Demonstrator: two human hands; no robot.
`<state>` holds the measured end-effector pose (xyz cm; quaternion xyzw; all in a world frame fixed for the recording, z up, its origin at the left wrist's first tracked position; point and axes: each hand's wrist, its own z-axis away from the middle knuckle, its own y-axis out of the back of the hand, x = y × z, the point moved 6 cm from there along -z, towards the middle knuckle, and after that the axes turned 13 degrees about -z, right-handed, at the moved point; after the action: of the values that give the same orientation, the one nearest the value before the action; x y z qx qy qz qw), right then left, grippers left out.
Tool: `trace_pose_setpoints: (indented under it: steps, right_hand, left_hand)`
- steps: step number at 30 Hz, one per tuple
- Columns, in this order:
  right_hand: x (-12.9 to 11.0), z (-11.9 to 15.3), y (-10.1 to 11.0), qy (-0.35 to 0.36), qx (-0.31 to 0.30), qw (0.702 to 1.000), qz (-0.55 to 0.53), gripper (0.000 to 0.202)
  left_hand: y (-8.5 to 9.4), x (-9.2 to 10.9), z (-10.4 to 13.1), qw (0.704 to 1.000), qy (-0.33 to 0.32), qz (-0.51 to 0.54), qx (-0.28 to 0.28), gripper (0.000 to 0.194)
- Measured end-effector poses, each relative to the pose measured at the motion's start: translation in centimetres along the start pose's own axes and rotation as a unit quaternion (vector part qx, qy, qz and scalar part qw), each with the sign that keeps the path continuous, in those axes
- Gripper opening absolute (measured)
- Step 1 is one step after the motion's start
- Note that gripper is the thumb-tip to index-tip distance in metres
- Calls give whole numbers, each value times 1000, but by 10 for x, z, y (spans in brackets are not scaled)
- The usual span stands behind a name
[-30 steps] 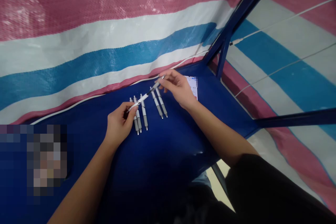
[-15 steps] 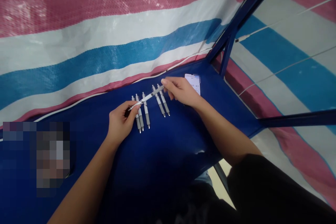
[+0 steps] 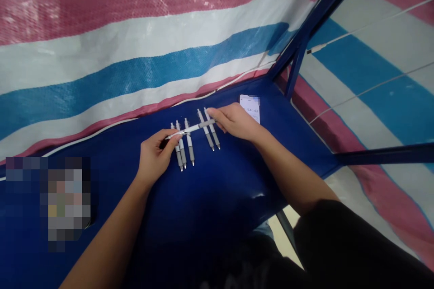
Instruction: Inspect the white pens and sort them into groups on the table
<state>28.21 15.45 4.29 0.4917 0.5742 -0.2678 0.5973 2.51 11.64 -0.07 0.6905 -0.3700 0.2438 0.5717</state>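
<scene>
Between my two hands a white and grey pen [image 3: 194, 128] is held almost level above the table. My left hand [image 3: 156, 152] pinches its white clip end between thumb and fingers. At the grey grip end, the thumb and fingers of my right hand [image 3: 233, 119] are closed on the tip, which they hide. Below lie several similar pens: a group on the left, among them one pen [image 3: 191, 151] set slightly apart, and a pair on the right, including a pen [image 3: 206, 133]. All point their grey ends toward me.
The pens rest on a blue table [image 3: 217, 189]. A phone [image 3: 250, 107] showing digits lies behind my right hand. At the left is a pixelated object [image 3: 66, 207]. A striped sheet [image 3: 135, 72] hangs behind, with a white cable [image 3: 101, 133] along its foot and a blue frame post [image 3: 298, 63] at right.
The held pen has turned nearer to level as my right hand lowered slightly, its fingers closing further over the tip. My left hand stays almost in place. The lying pens have not moved.
</scene>
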Motion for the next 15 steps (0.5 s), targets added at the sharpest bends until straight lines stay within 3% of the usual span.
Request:
trace_pose_setpoints:
  steps: [3,7,11,15]
  right_hand:
    - [-1,0,0,14,12,1000,-8,59]
    - [-2,1,-7,16,-33,999,-2,59]
    - [1,1,-6,19,-20,1000,-14,52]
    - [2,0,-10,32,-43,998,-39,47]
  left_hand:
    - [0,-1,0,1000,12,11,1,24]
    - [0,-2,0,999,18,27,10,22]
    - [0,-2,2,999,24,25,16,21]
    - [0,-2,2,999,30,28,22,21]
